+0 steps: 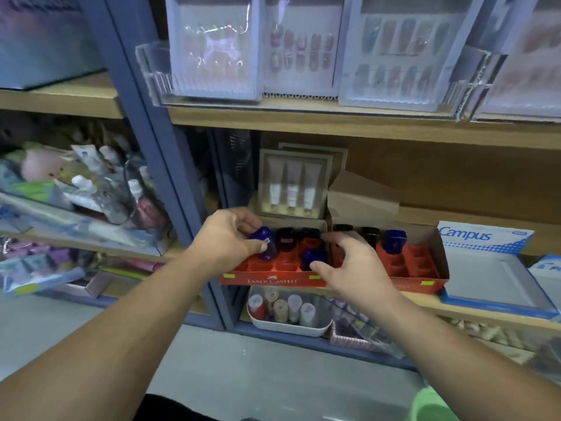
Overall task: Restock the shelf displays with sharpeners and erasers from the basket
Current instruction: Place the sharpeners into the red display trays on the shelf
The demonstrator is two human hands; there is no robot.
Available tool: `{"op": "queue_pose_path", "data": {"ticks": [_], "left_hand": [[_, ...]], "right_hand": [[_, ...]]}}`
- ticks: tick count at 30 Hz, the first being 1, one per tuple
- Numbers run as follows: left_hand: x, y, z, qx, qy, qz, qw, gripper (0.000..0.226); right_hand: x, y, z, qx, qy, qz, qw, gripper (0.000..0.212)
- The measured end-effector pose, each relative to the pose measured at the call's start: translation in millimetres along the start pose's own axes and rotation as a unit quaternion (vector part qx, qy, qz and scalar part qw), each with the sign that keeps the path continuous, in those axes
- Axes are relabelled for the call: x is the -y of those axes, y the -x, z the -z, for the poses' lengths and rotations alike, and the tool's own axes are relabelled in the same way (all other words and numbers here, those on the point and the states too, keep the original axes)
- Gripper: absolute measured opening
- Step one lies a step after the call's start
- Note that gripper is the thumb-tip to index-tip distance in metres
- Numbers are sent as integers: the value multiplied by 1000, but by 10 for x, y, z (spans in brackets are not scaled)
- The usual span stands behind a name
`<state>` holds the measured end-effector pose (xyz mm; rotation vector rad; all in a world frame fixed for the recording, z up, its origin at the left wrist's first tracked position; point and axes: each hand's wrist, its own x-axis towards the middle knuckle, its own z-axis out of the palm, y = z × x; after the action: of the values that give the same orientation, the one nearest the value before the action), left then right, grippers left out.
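Two red Faber-Castell display boxes stand side by side on the middle shelf, the left box (273, 281) and the right box (425, 284). Dark and blue sharpeners sit in their red slots. My left hand (230, 238) pinches a blue sharpener (265, 243) over the left box's back row. My right hand (352, 262) pinches another blue sharpener (312, 258) at the left box's right front slots. One more blue sharpener (394, 241) stands in the right box. The basket is hidden except a green edge (431, 405) at the bottom right.
A Campus box (485, 268) lies right of the displays. Behind them stand a framed tube set (293, 183) and a brown carton (364, 199). A white tub of thread spools (288, 311) sits on the shelf below. Nail sets fill the top shelf (303, 117).
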<state>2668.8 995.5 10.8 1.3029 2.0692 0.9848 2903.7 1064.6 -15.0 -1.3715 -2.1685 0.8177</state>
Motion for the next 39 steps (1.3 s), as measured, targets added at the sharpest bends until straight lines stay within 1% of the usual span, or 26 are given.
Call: {"op": "queue_pose_path", "data": {"ticks": [2,4,8,11,13,17,19,21,24,25,26,28,29,30,32,33,35,37,39], "left_hand": [[-32,-2,-58,25,15,-7,1000,30],[-83,5,-122,56,5,-23,998,31],[-130,-6,-232,98,-75,-54,991,32],[-103,-10,-280,100,-133,-74,983,30],[-76,-19,-297,102,-128,-71,984,28],[-81,-6,-288,126,-73,-23,989,21],[-123,53,-248,139,-95,-15,986,30],[-212,143,-210,137,-163,-32,977,47],[-465,311,-243,61,-266,-125,954,76],[-588,395,-304,48,-281,-156,946,81],[-718,484,-396,53,-287,-180,939,84],[-987,693,-674,106,-282,-213,930,83],[-1104,805,-863,145,-277,-226,923,79],[-1195,916,-1083,181,-272,-242,914,71],[-1274,1121,-1567,247,-252,-271,896,51],[-1268,1222,-1820,280,-239,-270,890,47],[-1202,1401,-2304,339,-241,-248,875,52],[-1097,1567,-2714,380,-258,-228,859,60],[-953,1748,-3043,409,-246,-186,859,62]], "right_hand": [[-44,-28,-5,10,19,-32,999,61],[-87,-38,-18,18,36,-32,999,57],[-110,-56,-47,17,62,-19,998,50],[-96,-67,-57,16,68,-25,997,49],[-87,-66,-53,18,72,-25,997,49],[-57,-27,-14,14,47,-20,999,48],[-49,64,48,-9,27,8,1000,47],[-66,235,161,-16,41,37,998,45],[-188,580,404,-10,50,57,997,39],[-274,707,497,-6,56,54,997,35],[-382,836,597,-2,70,49,996,30],[-639,1093,807,27,112,6,993,23],[-776,1216,903,46,121,-25,991,25],[-922,1322,981,60,115,-50,990,27],[-1177,1484,1080,72,88,-85,990,20],[-1300,1550,1119,79,78,-101,989,21],[-1566,1675,1177,122,82,-139,979,32],[-1818,1815,1186,195,111,-194,955,56],[-2058,1969,1127,242,115,-239,933,72]]}}
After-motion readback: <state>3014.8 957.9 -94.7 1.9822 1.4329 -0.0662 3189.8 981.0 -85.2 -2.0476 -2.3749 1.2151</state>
